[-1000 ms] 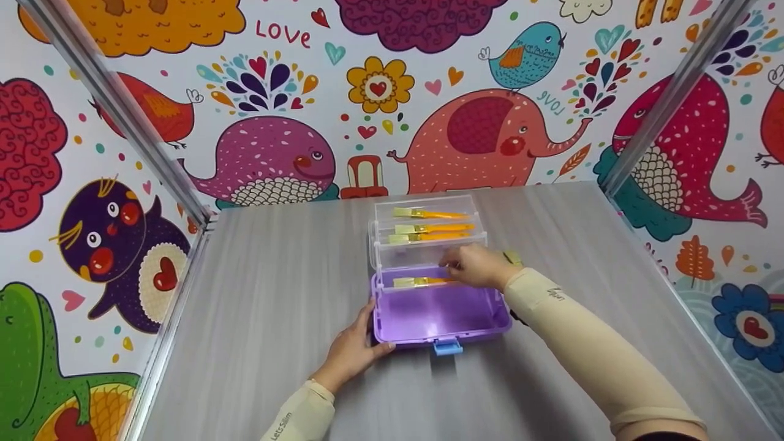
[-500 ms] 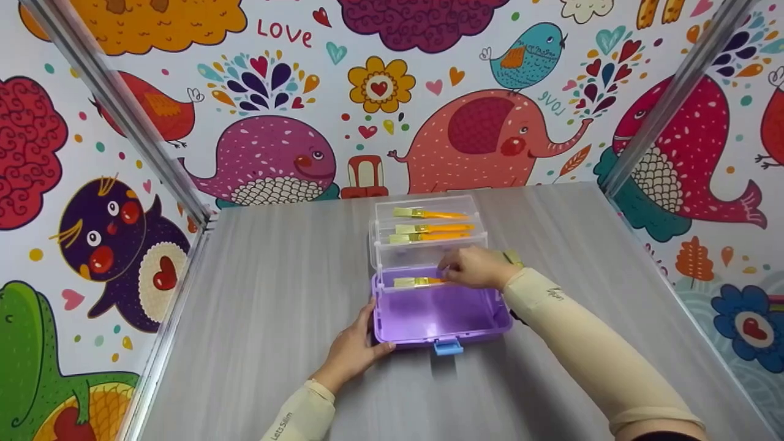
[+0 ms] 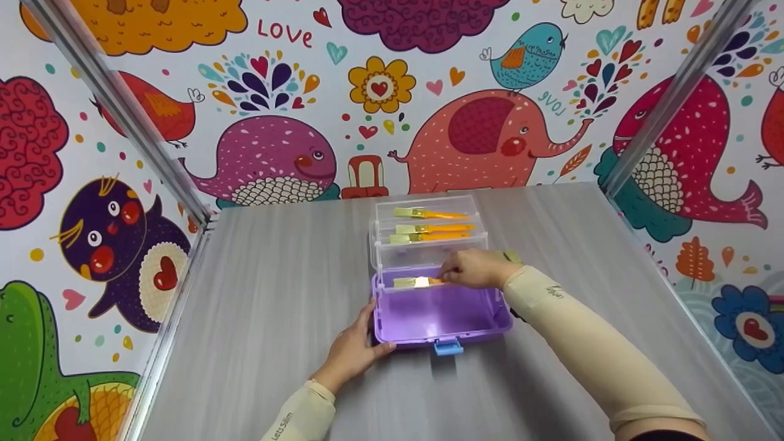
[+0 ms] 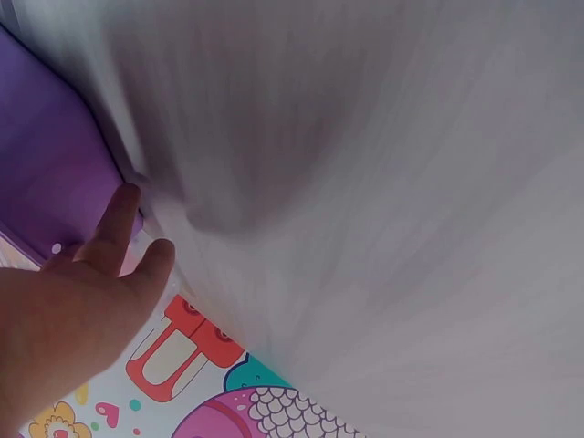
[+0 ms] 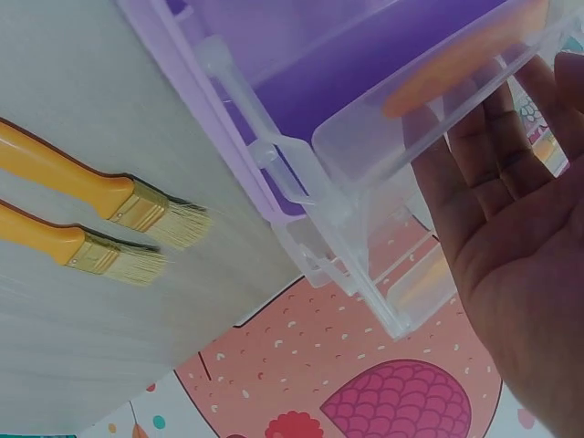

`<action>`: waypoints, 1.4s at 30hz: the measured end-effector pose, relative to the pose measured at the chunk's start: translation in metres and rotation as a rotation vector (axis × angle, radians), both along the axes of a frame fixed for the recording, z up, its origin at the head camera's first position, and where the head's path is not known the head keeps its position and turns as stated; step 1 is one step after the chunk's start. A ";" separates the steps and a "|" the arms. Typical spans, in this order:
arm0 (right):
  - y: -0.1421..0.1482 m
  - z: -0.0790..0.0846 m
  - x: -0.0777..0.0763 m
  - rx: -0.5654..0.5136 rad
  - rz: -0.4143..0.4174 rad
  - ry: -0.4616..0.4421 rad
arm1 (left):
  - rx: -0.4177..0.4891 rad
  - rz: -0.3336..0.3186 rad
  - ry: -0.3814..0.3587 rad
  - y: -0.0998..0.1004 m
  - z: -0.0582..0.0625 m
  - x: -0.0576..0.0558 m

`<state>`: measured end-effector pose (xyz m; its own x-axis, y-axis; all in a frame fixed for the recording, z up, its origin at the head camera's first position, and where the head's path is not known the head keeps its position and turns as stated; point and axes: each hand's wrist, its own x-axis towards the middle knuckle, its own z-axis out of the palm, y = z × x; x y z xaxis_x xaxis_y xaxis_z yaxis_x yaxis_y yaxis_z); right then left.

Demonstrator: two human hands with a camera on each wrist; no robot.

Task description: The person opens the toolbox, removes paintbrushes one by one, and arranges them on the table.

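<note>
A purple storage box (image 3: 441, 315) stands on the table with its clear tiered trays (image 3: 429, 252) folded out behind it. My left hand (image 3: 350, 352) rests on the box's front left corner, thumb at the front, fingers along the side, nearly straight in the left wrist view. A paintbrush (image 3: 405, 282) with pale bristles lies in the lowest tray. My right hand (image 3: 476, 268) pinches its orange handle end, largely hidden by the hand. In the right wrist view, other fingers (image 5: 474, 164) lie under the clear tray wall. Upper trays hold more paintbrushes (image 3: 446, 215).
Two loose paintbrushes (image 5: 68, 173) lie on the table right of the box, mostly behind my right wrist in the head view. A blue latch (image 3: 448, 347) hangs off the box front. Printed walls (image 3: 367, 37) and metal posts (image 3: 667, 92) enclose the grey table (image 3: 275, 275).
My right hand has shifted slightly down toward the lowest tray and covers more of the brush handle. The brush's metal band now glints. My left hand and the box stay put.
</note>
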<state>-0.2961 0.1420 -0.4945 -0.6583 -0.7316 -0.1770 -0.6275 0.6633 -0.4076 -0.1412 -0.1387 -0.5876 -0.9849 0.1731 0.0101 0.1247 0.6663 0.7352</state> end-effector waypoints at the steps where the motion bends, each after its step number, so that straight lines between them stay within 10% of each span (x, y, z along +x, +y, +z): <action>1: 0.000 0.000 0.000 0.007 0.001 -0.001 | 0.000 0.000 0.000 0.000 0.000 0.000; 42: -0.005 0.001 -0.004 -0.003 0.047 -0.012 | -0.003 0.003 -0.021 0.000 0.001 0.002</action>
